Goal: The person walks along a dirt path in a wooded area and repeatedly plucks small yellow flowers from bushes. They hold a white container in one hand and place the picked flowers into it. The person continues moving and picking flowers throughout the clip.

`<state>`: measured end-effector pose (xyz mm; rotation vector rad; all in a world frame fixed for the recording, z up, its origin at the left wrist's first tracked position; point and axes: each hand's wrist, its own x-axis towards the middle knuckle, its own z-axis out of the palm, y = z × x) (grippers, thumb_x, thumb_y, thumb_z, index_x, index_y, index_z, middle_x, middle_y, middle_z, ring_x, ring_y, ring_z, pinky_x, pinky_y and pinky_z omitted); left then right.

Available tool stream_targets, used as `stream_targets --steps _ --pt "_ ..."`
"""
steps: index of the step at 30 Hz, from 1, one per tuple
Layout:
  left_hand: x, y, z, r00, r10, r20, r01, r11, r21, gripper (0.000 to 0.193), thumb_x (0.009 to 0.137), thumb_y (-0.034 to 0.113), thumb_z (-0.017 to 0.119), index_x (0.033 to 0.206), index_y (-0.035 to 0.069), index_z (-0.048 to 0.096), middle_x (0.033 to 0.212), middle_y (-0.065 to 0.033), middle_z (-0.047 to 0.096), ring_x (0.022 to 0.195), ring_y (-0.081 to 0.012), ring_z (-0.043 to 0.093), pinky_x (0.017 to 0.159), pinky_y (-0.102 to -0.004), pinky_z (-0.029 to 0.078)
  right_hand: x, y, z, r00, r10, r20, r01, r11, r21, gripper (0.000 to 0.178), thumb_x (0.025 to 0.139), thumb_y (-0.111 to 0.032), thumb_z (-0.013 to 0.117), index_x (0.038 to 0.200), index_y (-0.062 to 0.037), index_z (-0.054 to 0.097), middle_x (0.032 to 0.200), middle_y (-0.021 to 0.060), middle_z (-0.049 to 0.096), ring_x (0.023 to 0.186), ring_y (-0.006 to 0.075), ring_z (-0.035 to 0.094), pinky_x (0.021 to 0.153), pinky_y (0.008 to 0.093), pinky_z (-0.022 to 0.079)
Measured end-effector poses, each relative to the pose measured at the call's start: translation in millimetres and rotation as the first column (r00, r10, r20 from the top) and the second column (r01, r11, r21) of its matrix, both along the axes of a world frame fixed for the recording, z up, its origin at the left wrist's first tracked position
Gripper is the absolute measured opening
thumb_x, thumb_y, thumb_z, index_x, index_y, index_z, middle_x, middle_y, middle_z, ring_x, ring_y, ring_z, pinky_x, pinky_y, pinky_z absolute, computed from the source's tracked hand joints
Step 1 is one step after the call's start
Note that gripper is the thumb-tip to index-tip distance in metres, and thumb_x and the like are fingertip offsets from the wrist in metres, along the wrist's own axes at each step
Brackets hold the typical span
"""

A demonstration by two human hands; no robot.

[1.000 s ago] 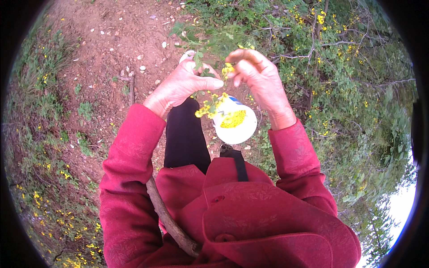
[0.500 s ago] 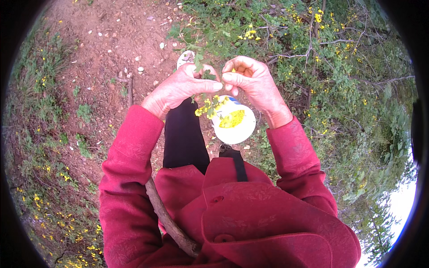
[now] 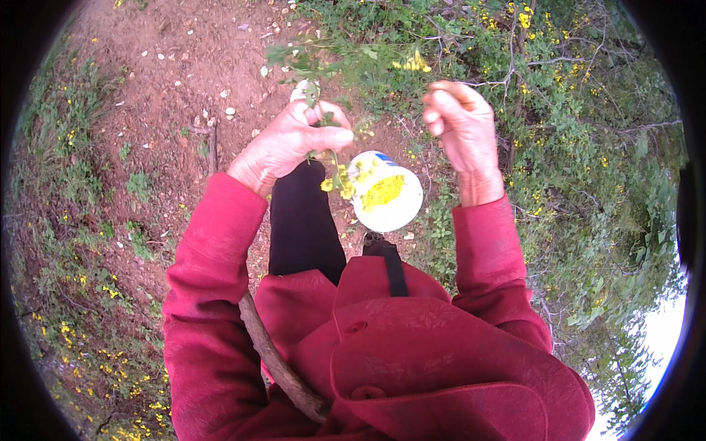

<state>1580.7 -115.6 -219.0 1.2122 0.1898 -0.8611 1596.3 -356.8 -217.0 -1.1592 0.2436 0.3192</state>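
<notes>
Flowers (image 3: 340, 185) in yellow clusters hang just below our left hand (image 3: 298, 141), near the centre of the frame. Its thumb and fingers are clamped on a leafy sprig (image 3: 312, 93), whose green leaves reach up toward the top centre. Our right hand (image 3: 468, 128), right of centre, is lifted well apart from the left; its fingers are curled and blurred, and we cannot tell whether they meet or hold anything.

Between and below our hands, a white bucket (image 3: 397, 217) with a blue patch holds loose yellow petals (image 3: 384, 192); the hanging flowers overlap its left edge in our view. We wear a red coat (image 3: 448, 345), and a bent stick (image 3: 276, 360) lies against our left sleeve, lower centre. Reddish soil (image 3: 176, 81) fills the upper left, and a yellow-flecked bush (image 3: 581, 154) covers the right.
</notes>
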Motion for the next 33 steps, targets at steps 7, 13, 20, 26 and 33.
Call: stream_targets --steps 7,13,20,26,33 --pt "1.4 -5.3 -4.2 0.987 0.152 -0.044 -0.157 0.976 -0.15 0.017 0.076 0.011 0.069 0.087 0.006 0.056 0.078 -0.0031 0.057 0.058 -0.0055 0.046 0.051 -0.0162 0.035 -39.1 8.7 -32.7 0.926 0.32 -0.199 -0.204 0.87 0.45 0.036 0.089 -0.026 0.055 0.108 0.0043 0.053 0.099 0.011 0.06 0.066 0.0112 0.057 0.056 0.0214 0.049" --pt "-0.7 -4.1 -11.5 0.986 0.156 -0.06 -0.166 0.955 -0.248 0.013 0.08 0.01 0.065 0.09 0.006 0.057 0.077 -0.0016 0.057 0.059 -0.0054 0.047 0.052 -0.0173 0.036 -46.9 24.1 -26.8 0.878 0.469 -0.095 -0.405 0.833 0.377 0.055 0.077 -0.038 0.068 0.11 0.0027 0.052 0.103 0.0079 0.055 0.076 0.012 0.057 0.062 0.0221 0.05" --pt "-3.0 -8.2 -22.7 0.964 0.181 -0.194 -0.258 0.811 -0.526 0.058 0.082 0.045 0.057 0.123 0.006 0.043 0.106 -0.0078 0.054 0.095 -0.0186 0.055 0.078 -0.0322 0.048 -39.1 32.0 -17.3 0.96 0.23 -0.158 -0.171 0.932 0.321 0.017 0.083 -0.009 0.062 0.096 -0.0012 0.055 0.08 0.0041 0.058 0.058 0.0089 0.053 0.047 0.0191 0.042" --pt "-11.1 -21.7 -25.9 0.932 0.187 -0.311 -0.337 0.766 -0.548 0.034 0.085 0.027 0.06 0.111 0.007 0.052 0.1 -0.0074 0.059 0.089 -0.0192 0.058 0.08 -0.0345 0.047 -30.5 37.8 -12.2 0.975 0.167 -0.144 -0.131 0.965 0.227 0.015 0.083 -0.008 0.062 0.095 -0.0021 0.055 0.074 0.0035 0.058 0.055 0.0088 0.053 0.045 0.0191 0.042" --pt "-11.7 -23.0 -18.9 0.915 0.273 -0.298 -0.389 0.791 -0.472 0.023 0.084 0.012 0.062 0.104 0.005 0.054 0.093 -0.0056 0.061 0.085 -0.0168 0.06 0.076 -0.0335 0.052 -27.1 36.2 -7.6 0.985 0.148 -0.085 -0.145 0.989 0.032 0.015 0.082 -0.008 0.064 0.093 -0.0012 0.056 0.072 0.003 0.06 0.054 0.0067 0.055 0.046 0.0191 0.046"
